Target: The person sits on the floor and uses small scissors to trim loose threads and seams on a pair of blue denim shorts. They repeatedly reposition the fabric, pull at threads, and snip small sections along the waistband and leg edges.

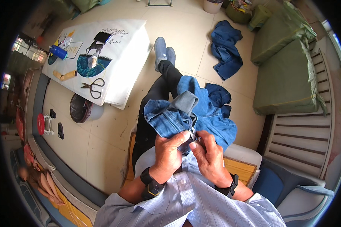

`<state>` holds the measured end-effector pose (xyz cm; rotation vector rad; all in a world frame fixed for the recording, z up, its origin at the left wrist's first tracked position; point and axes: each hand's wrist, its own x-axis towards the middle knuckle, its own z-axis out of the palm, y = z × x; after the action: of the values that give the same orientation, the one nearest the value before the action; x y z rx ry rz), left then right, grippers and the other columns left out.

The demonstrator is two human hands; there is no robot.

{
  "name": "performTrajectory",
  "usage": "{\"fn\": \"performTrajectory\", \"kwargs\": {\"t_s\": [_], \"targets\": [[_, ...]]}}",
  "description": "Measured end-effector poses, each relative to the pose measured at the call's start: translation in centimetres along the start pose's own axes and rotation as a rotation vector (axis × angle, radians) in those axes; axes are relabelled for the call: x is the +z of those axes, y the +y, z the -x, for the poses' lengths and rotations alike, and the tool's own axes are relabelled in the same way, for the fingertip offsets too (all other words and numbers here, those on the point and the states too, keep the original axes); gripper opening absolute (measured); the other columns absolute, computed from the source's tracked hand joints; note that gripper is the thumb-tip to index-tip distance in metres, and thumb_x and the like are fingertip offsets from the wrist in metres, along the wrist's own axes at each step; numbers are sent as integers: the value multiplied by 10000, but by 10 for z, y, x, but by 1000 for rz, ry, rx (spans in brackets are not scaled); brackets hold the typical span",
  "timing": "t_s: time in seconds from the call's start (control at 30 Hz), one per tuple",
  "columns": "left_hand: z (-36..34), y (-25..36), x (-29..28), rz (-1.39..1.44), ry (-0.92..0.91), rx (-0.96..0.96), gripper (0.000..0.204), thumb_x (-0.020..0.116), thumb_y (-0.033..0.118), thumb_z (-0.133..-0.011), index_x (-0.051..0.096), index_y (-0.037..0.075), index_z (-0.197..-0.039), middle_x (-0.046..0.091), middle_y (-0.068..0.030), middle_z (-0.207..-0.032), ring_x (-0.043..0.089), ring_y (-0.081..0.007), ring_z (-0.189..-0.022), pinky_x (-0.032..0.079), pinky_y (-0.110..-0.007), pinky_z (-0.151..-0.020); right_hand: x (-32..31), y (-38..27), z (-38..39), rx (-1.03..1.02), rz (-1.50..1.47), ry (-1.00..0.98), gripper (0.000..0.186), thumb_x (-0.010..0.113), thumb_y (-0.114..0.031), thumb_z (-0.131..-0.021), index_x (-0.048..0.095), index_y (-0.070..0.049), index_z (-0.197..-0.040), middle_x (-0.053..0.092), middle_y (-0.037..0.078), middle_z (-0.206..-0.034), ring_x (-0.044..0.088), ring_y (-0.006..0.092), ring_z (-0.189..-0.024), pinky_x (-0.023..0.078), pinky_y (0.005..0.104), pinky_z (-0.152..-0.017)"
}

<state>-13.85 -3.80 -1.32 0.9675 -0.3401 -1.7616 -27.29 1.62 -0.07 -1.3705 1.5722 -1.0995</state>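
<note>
A pair of blue denim jeans (pixel 210 121) lies bunched over my lap and thighs, with a grey lining or pocket piece (pixel 185 102) turned out. My left hand (pixel 169 153) is closed on the gathered denim, its thumb pressed along the edge. Close beside it, my right hand (pixel 209 154) pinches the same edge between thumb and fingers. A thin pale and dark strip shows between the two thumbs; whether it is part of the jeans or a small tool is too small to tell.
Another pair of jeans (pixel 226 49) lies on the floor ahead. On the white-covered table (pixel 130 49) at left are black scissors (pixel 93 87) and a blue bottle (pixel 58 52). Below stands a bin (pixel 81 108). Green-covered cushions (pixel 286 81) are at right. A person (pixel 45 181) sits at far left.
</note>
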Motion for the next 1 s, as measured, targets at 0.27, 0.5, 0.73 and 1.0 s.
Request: {"fn": "performTrajectory", "kwargs": {"t_s": [0.27,0.5,0.73,1.0], "targets": [[0,-2,1,15,3,-15,190,755,-49,-890,703,45,-1046,724,-27,-1012,699,-154,-914,562,-329,-898,1,1,2,-15,3,22,293,723,-117,-1050,582,18,-1269,552,49,-787,470,119,-688,441,289,-618],[0,-3,4,10,11,2,171,745,-61,-892,708,40,-1027,726,-28,-1004,700,-149,-905,562,-323,-889,0,3,-1,-74,66,27,302,733,-62,-1016,576,5,-1265,617,119,-775,615,226,-631,492,352,-580],[2,-3,4,16,-10,13,162,744,-44,-901,728,31,-1044,747,-45,-1022,714,-158,-912,566,-326,-888,0,5,1,-46,42,26,295,734,-63,-1014,578,6,-1255,631,132,-800,629,243,-639,499,355,-586],[1,-6,2,23,-11,21,162,751,-43,-901,730,38,-1040,744,-34,-1015,712,-154,-920,565,-322,-897,-1,4,2,-40,45,27,286,736,-69,-1013,584,1,-1244,647,146,-824,649,253,-647,508,363,-590]]}}
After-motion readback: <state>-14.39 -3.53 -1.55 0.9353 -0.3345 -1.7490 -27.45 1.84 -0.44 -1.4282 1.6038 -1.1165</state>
